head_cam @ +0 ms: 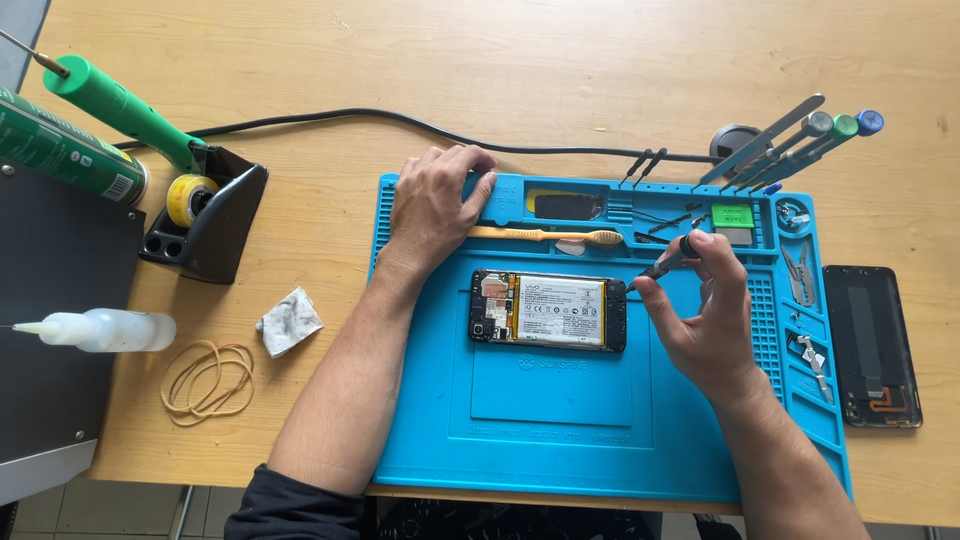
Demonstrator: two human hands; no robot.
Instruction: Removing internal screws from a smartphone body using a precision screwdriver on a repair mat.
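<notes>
An opened smartphone (548, 311) lies back-off on a blue repair mat (560, 420), its battery and circuit boards exposed. My right hand (705, 320) grips a small dark screwdriver (668, 262), its tip at the phone's right end. My left hand (432, 203) rests palm down on the mat's upper left corner, fingers spread over the tray edge, holding nothing. A toothbrush with a tan handle (545, 236) lies just above the phone.
A soldering iron with a green handle (120, 108) sits in a black stand (208, 225) at the left, beside a squeeze bottle (100, 330), rubber bands (208, 380) and a crumpled wipe (290, 321). Tweezers and drivers (790, 150) stand at the mat's top right. A phone back panel (870, 345) lies right.
</notes>
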